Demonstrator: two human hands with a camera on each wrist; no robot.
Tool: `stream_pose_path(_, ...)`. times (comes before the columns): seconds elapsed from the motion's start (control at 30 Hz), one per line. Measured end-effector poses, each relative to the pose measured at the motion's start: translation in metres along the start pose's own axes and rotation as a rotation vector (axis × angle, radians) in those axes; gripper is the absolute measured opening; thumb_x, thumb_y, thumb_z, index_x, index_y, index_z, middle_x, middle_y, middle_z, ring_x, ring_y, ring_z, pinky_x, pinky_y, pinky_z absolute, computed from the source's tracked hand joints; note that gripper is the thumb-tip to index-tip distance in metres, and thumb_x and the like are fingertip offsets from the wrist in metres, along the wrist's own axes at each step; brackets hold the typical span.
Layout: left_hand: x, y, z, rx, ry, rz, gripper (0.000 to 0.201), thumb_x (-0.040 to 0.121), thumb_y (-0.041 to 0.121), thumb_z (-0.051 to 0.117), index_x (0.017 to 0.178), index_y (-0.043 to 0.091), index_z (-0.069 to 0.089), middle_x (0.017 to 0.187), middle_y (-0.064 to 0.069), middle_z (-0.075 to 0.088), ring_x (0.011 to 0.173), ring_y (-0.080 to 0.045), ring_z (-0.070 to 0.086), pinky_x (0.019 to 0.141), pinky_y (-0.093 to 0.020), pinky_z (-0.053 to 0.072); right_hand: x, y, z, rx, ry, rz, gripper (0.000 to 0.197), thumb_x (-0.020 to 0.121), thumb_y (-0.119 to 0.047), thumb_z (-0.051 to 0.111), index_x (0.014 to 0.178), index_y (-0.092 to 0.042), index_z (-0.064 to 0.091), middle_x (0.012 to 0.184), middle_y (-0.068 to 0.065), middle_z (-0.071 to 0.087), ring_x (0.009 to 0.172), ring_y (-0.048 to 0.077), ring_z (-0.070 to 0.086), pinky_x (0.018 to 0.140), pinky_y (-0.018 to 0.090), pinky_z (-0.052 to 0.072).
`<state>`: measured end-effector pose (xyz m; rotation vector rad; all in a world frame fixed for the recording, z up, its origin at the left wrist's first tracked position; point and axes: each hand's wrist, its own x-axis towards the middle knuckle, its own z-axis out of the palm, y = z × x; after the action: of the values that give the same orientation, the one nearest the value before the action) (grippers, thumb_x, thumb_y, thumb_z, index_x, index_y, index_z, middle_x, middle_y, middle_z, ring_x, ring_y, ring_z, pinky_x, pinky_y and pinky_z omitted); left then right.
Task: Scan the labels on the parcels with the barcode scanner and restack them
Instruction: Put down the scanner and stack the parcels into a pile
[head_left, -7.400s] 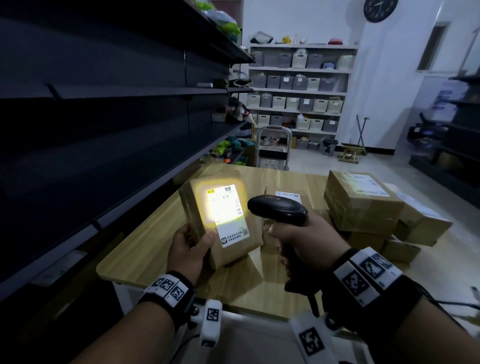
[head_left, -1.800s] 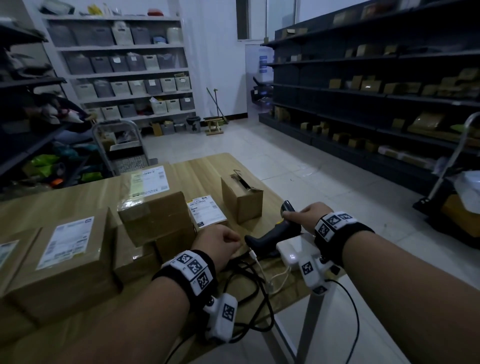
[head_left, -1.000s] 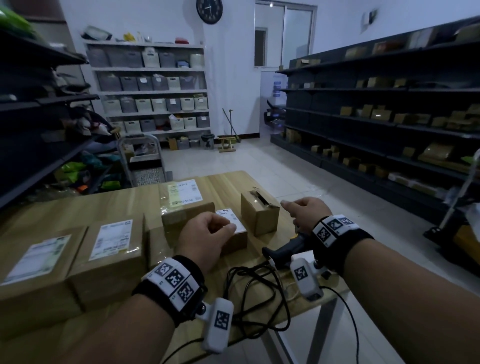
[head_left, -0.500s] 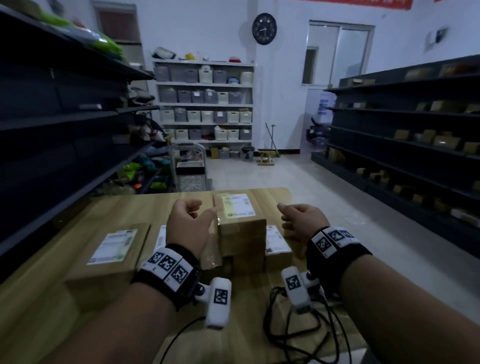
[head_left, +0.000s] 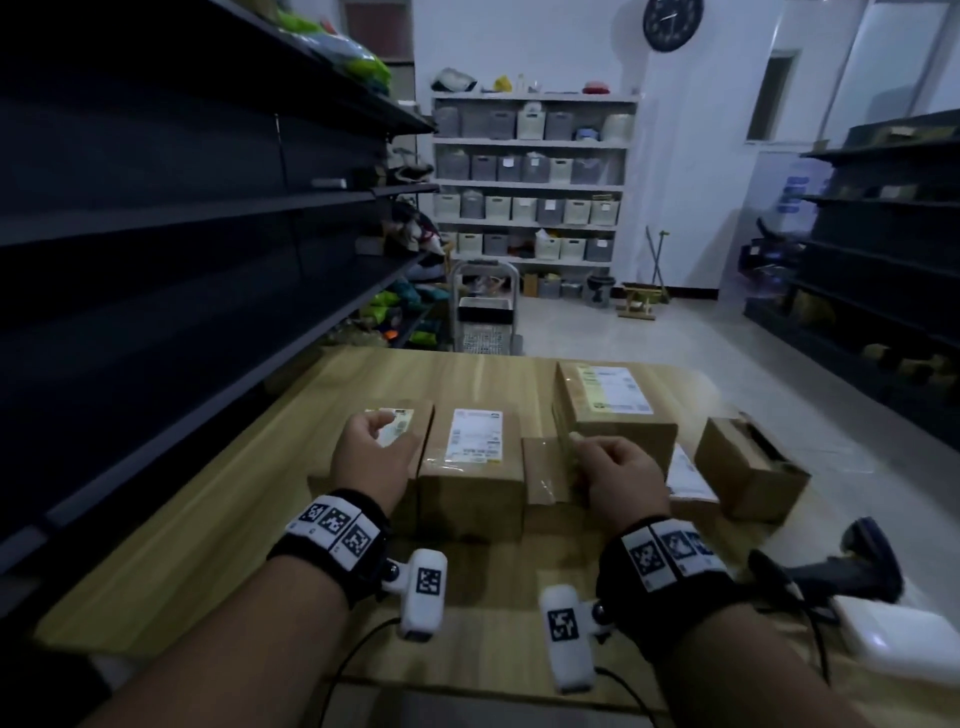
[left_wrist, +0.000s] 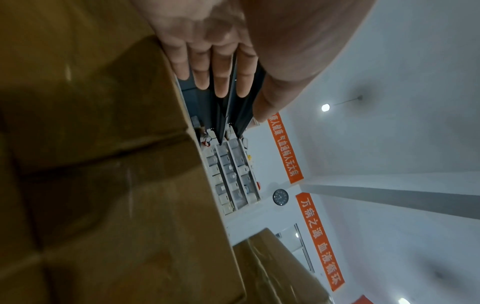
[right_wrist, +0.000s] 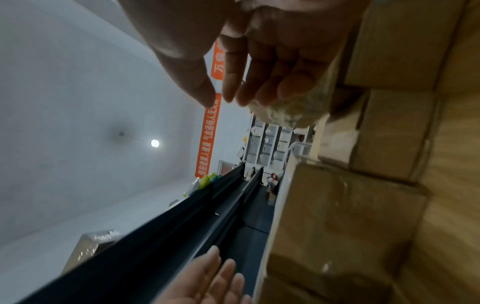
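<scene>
Several brown cardboard parcels with white labels stand in a row on the wooden table (head_left: 218, 519). My left hand (head_left: 382, 423) hovers with fairly straight fingers (left_wrist: 221, 82) over the leftmost parcel (head_left: 415, 415) and holds nothing. A labelled parcel (head_left: 470, 467) stands beside it. My right hand (head_left: 587, 449), fingers (right_wrist: 262, 86) loosely curled and empty, touches the near left corner of the top parcel (head_left: 613, 410) of a stack. The black barcode scanner (head_left: 852, 569) lies on the table at the far right, away from both hands.
An open-topped small box (head_left: 748, 467) stands right of the stack. A white device (head_left: 904, 642) and black cables lie by the scanner near the table's right edge. Dark shelving (head_left: 182, 234) runs close along the left. A cart (head_left: 485, 312) stands beyond the table.
My right hand laid the scanner down at the right and let go. Both empty hands have moved left and forward to the row of parcels, and the view has swung left.
</scene>
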<state>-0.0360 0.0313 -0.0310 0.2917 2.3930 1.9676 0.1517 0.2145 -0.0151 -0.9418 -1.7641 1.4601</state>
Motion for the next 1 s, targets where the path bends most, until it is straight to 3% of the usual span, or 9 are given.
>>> stream_pose_path(0.1,0.011,-0.012,-0.021,0.025,0.063,0.009,0.038,0.095,0.027,0.083,0.129,0.028,0.065,0.125,0.002,0.071,0.107,-0.021,0.071,0.097,-0.043,0.061,-0.010,0.011,0.032,0.027,-0.029,-0.016,0.014,0.090,-0.032,0.079,0.094,-0.020,0.075,0.089,0.004,0.078,0.089,0.025,0.074,0.077,0.043,0.062)
stream_pose_path(0.2,0.020,-0.020,-0.040,0.079,0.118,-0.015,0.045,0.089,0.035,0.082,0.129,0.037,0.062,0.131,-0.001,0.072,0.108,-0.022,0.074,0.094,-0.048,0.065,-0.016,0.015,0.053,0.020,-0.033,-0.034,0.016,0.089,-0.031,0.081,0.100,-0.023,0.073,0.099,-0.003,0.076,0.095,0.017,0.072,0.074,0.031,0.056)
stream_pose_path(0.33,0.029,-0.034,-0.058,0.083,0.080,-0.106,0.064,0.093,0.034,0.082,0.150,0.030,0.054,0.151,-0.005,0.061,0.127,-0.031,0.066,0.107,-0.054,0.058,-0.019,0.019,0.073,-0.041,-0.033,-0.010,0.041,0.088,-0.038,0.080,0.126,-0.026,0.068,0.127,-0.001,0.070,0.115,0.022,0.067,0.095,0.046,0.060)
stream_pose_path(0.43,0.031,-0.046,-0.064,0.005,0.026,-0.168,0.072,0.097,0.034,0.081,0.160,0.022,0.047,0.162,-0.008,0.054,0.139,-0.034,0.060,0.116,-0.053,0.052,-0.022,0.020,0.082,-0.045,-0.021,-0.004,0.057,0.090,-0.037,0.079,0.142,-0.025,0.060,0.139,0.003,0.064,0.122,0.025,0.064,0.094,0.042,0.057)
stream_pose_path(0.6,0.033,-0.061,-0.067,0.000,-0.018,-0.182,0.076,0.095,0.043,0.082,0.160,0.014,0.054,0.148,-0.010,0.068,0.127,-0.032,0.068,0.115,-0.049,0.053,-0.020,0.025,0.090,-0.051,-0.002,0.026,0.071,0.095,-0.035,0.074,0.158,-0.021,0.045,0.153,0.006,0.058,0.135,0.030,0.059,0.106,0.043,0.052)
stream_pose_path(0.77,0.038,-0.068,-0.070,-0.008,-0.049,-0.153,0.070,0.099,0.043,0.079,0.158,0.012,0.058,0.144,-0.009,0.071,0.125,-0.031,0.069,0.113,-0.046,0.053,-0.014,0.018,0.091,-0.159,-0.058,-0.009,0.049,0.104,-0.028,0.064,0.150,-0.014,0.055,0.141,0.009,0.066,0.113,0.024,0.062,0.089,0.030,0.047)
stream_pose_path(0.87,0.037,-0.069,-0.072,-0.056,-0.055,-0.139,0.069,0.099,0.041,0.079,0.159,0.013,0.056,0.143,-0.009,0.069,0.122,-0.029,0.067,0.109,-0.042,0.053,-0.011,0.016,0.093,-0.206,-0.053,-0.006,0.050,0.104,-0.027,0.063,0.151,-0.012,0.055,0.145,0.011,0.064,0.128,0.030,0.062,0.092,0.030,0.044)
stream_pose_path(0.93,0.036,-0.069,-0.073,-0.105,-0.059,-0.145,0.066,0.100,0.037,0.080,0.157,0.013,0.058,0.129,-0.006,0.070,0.113,-0.026,0.067,0.101,-0.039,0.053,-0.011,0.014,0.094,-0.207,-0.041,0.003,0.055,0.104,-0.027,0.064,0.155,-0.012,0.050,0.149,0.011,0.062,0.134,0.032,0.060,0.098,0.034,0.047)
stream_pose_path(1.0,0.038,-0.072,-0.075,-0.159,-0.051,-0.168,0.063,0.098,0.035,0.081,0.154,0.013,0.061,0.124,-0.004,0.072,0.112,-0.027,0.070,0.101,-0.042,0.055,-0.009,0.015,0.095,-0.220,-0.048,0.001,0.053,0.104,-0.024,0.064,0.153,-0.011,0.051,0.147,0.011,0.063,0.132,0.032,0.060,0.094,0.032,0.046)
